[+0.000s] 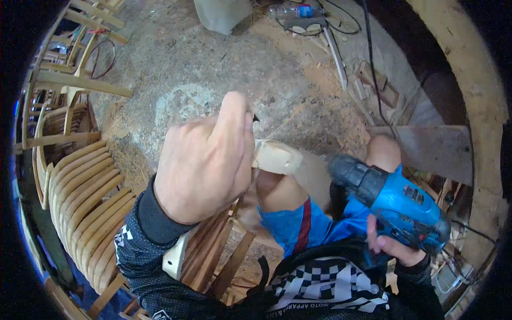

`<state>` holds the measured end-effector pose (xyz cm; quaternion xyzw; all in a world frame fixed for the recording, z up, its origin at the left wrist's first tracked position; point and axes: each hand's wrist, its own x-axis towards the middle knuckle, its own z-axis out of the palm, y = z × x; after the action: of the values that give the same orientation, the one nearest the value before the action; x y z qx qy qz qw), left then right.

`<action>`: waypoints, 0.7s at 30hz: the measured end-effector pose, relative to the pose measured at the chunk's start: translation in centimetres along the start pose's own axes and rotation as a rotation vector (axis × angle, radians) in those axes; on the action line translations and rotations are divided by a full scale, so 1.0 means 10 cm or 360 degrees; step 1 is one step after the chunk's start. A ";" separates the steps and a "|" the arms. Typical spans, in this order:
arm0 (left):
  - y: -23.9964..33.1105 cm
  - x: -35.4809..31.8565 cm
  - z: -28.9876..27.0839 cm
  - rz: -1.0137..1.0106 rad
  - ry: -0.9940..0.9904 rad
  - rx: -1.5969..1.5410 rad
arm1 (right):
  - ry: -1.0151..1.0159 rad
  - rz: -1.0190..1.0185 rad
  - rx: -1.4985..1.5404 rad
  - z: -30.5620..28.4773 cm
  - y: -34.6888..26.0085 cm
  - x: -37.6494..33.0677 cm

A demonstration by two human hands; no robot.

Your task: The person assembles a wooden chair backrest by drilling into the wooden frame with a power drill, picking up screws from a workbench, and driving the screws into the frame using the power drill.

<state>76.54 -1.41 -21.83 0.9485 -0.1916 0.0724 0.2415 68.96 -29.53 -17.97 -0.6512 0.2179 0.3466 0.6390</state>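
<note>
My left hand [205, 160] is closed, its back turned up, in the middle of the view. A small dark pointed tip, like a screw's [256, 118], sticks out beside its index finger; the rest of it is hidden in the fingers. Right beside this hand is the rounded end of a pale wooden piece [278, 158], above my bare knee. Whether the fingers also touch the wood, I cannot tell. On the right, my right hand [393, 246] grips a blue cordless drill [410, 205] by its handle. Its black chuck points left, apart from the wood.
Curved wooden slats [88, 213] stand stacked in a row at left, below wooden frames [80, 82]. Under my left forearm lie brown wooden strips [208, 256]. A plastic bottle [296, 10], cables and wood scraps [376, 85] lie on the floor. A wooden beam [480, 106] borders the right.
</note>
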 end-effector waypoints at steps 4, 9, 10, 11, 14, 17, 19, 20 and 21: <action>0.05 0.00 -0.07 -0.0096 0.0017 0.0076 | -0.0203 -0.0425 -0.0363 -0.36 0.03 0.35; 0.05 -0.07 -0.01 -0.0331 -0.0037 -0.0052 | -0.0289 -0.0824 -0.0419 -0.02 -0.01 1.21; 0.05 -0.06 0.03 -0.0249 0.0002 0.0038 | -0.0308 -0.0872 -0.0415 -0.04 0.05 1.42; 0.07 -0.02 0.06 -0.0300 0.0039 0.0126 | -0.0342 -0.0917 -0.0403 -0.06 0.11 1.61; 0.15 -0.02 0.06 -0.0220 0.0041 0.0057 | -0.0314 -0.0786 0.0170 -0.01 0.35 1.70; 0.17 -0.07 0.00 -0.0352 0.0211 0.0242 | -0.0240 -0.0472 0.0397 -0.03 0.51 1.64; 0.23 -0.08 0.01 -0.0120 0.0415 0.0460 | -0.0280 -0.0490 0.0433 -0.06 0.58 1.66; 0.31 -0.08 0.03 -0.0044 0.0547 0.0589 | -0.0284 -0.0508 0.0491 -0.06 0.57 1.66; 0.41 -0.10 0.06 0.0035 0.0675 0.0719 | -0.0317 -0.0515 0.0486 -0.08 0.55 1.63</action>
<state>74.05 -4.67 -20.78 0.9398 -0.1263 0.3122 0.0583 75.94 -28.22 -33.61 -0.5361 0.0965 0.2653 0.7955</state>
